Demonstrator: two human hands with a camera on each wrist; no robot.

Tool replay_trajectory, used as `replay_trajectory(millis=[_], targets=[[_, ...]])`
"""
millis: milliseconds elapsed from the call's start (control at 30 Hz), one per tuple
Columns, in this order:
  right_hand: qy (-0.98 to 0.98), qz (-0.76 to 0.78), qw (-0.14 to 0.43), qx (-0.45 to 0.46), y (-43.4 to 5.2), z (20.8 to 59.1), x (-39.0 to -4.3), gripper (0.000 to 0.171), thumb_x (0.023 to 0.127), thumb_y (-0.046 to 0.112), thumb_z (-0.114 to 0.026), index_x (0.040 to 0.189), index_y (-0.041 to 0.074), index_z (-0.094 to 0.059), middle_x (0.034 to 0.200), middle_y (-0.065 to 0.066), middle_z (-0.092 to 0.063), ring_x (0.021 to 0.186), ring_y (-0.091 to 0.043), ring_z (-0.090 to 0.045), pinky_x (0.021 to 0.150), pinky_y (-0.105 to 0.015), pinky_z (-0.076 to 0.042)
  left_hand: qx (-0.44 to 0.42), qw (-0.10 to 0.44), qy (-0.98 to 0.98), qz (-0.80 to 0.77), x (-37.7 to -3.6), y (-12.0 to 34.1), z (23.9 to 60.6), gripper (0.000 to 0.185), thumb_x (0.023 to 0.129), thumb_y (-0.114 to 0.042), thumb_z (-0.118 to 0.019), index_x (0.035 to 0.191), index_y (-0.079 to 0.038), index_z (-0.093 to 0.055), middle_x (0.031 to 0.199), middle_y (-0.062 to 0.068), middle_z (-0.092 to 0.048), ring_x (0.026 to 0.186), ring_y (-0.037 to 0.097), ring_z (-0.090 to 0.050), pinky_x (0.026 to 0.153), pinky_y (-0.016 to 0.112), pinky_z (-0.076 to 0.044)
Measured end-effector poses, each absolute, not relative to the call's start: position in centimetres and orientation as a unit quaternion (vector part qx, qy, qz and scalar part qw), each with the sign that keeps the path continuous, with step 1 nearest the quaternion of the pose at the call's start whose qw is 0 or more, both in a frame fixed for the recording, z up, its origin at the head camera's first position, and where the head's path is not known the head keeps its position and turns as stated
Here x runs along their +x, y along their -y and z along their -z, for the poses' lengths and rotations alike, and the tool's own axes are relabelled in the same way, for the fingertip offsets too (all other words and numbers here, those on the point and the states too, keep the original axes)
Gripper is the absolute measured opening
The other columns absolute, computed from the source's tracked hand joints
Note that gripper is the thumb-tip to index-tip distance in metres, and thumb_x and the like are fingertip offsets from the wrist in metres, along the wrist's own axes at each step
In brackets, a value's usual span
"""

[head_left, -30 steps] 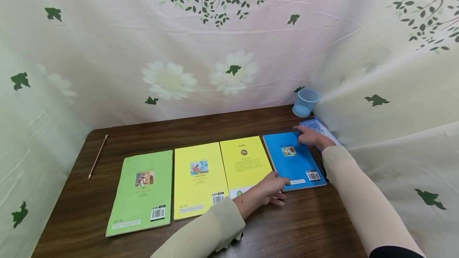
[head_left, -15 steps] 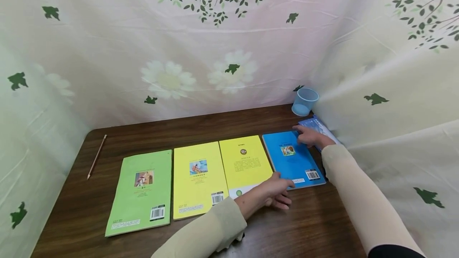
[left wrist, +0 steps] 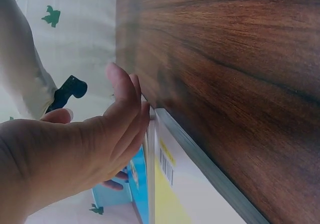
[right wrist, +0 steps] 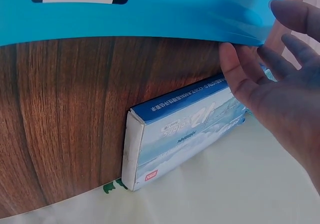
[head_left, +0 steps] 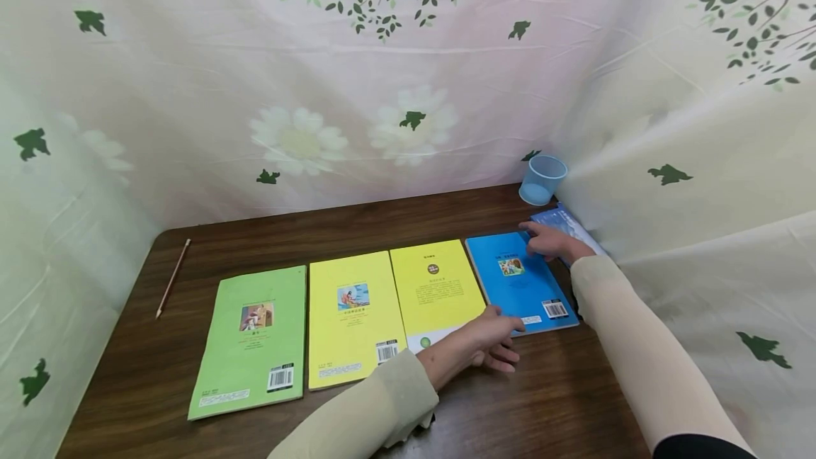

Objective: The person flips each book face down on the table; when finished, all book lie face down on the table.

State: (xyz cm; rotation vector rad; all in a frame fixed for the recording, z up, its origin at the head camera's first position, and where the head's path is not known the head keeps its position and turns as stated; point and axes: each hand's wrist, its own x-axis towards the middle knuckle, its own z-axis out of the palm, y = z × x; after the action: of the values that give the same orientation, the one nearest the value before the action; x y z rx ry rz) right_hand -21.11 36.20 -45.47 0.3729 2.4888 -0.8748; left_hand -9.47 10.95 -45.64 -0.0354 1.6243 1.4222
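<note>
Four thin books lie in a row on the dark wooden table (head_left: 548,402): a green one (head_left: 251,338), two yellow ones (head_left: 353,317) (head_left: 436,285), and a blue one (head_left: 519,289) at the right. My left hand (head_left: 506,344) rests with straight fingers against the near left corner of the blue book. In the left wrist view the left hand (left wrist: 122,111) touches the book edge. My right hand (head_left: 540,238) lies flat on the far right corner of the blue book (right wrist: 150,13). A thicker blue-and-white book (right wrist: 185,129) lies just beside the right hand (right wrist: 260,68).
A pale blue plastic cup (head_left: 542,179) stands at the back right corner. A pencil (head_left: 173,278) lies at the far left of the table. Flowered cloth walls (head_left: 382,91) close in the table on three sides; the thick book (head_left: 567,224) sits partly under the right cloth.
My left hand has slid slightly to the right along the near edge of the blue book. The right hand and the books have hardly moved.
</note>
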Motion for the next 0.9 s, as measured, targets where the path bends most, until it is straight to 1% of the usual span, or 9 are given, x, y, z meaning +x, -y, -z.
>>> replay_trajectory(millis=[267, 500, 700, 900], targets=[[-0.906, 0.324, 0.239, 0.129, -35.95, 45.25, -21.2, 0.077, 0.095, 0.012, -0.051, 0.159, 0.002, -0.01, 0.161, -0.035, -0.008, 0.138, -0.056, -0.026, 0.106, -0.066, -0.042, -0.015, 0.461, -0.67, -0.581, -9.44, -10.88, 45.48, 0.066, 0.094, -0.028, -0.068, 0.15, -0.014, -0.035, 0.109, 0.023, -0.06, 0.086, 0.034, -0.07, 0.072, 0.048, -0.062], [-0.907, 0.325, 0.234, 0.13, -35.76, 45.41, -21.18, 0.077, 0.095, 0.014, -0.052, 0.16, 0.004, -0.011, 0.163, -0.033, -0.008, 0.139, -0.056, -0.026, 0.107, -0.066, -0.041, -0.011, 0.462, -0.666, -0.586, -9.44, -10.78, 45.44, 0.067, 0.094, -0.028, -0.067, 0.15, -0.012, -0.034, 0.109, 0.023, -0.059, 0.085, 0.034, -0.07, 0.077, 0.053, -0.061], [-0.906, 0.324, 0.236, 0.134, -35.61, 45.48, -21.22, 0.08, 0.095, 0.016, -0.054, 0.161, 0.007, -0.01, 0.163, -0.031, -0.008, 0.139, -0.056, -0.026, 0.107, -0.066, -0.042, -0.008, 0.461, -0.666, -0.586, -9.36, -10.74, 45.46, 0.067, 0.095, -0.028, -0.067, 0.15, -0.013, -0.034, 0.11, 0.023, -0.06, 0.086, 0.035, -0.07, 0.077, 0.053, -0.061], [-0.907, 0.322, 0.235, 0.136, -35.48, 45.48, -21.38, 0.082, 0.094, 0.017, -0.056, 0.161, 0.007, -0.009, 0.164, -0.031, -0.008, 0.14, -0.056, -0.025, 0.107, -0.066, -0.041, -0.009, 0.457, -0.67, -0.585, -9.44, -10.76, 45.59, 0.066, 0.095, -0.028, -0.067, 0.15, -0.013, -0.035, 0.109, 0.023, -0.06, 0.087, 0.035, -0.07, 0.078, 0.053, -0.061]])
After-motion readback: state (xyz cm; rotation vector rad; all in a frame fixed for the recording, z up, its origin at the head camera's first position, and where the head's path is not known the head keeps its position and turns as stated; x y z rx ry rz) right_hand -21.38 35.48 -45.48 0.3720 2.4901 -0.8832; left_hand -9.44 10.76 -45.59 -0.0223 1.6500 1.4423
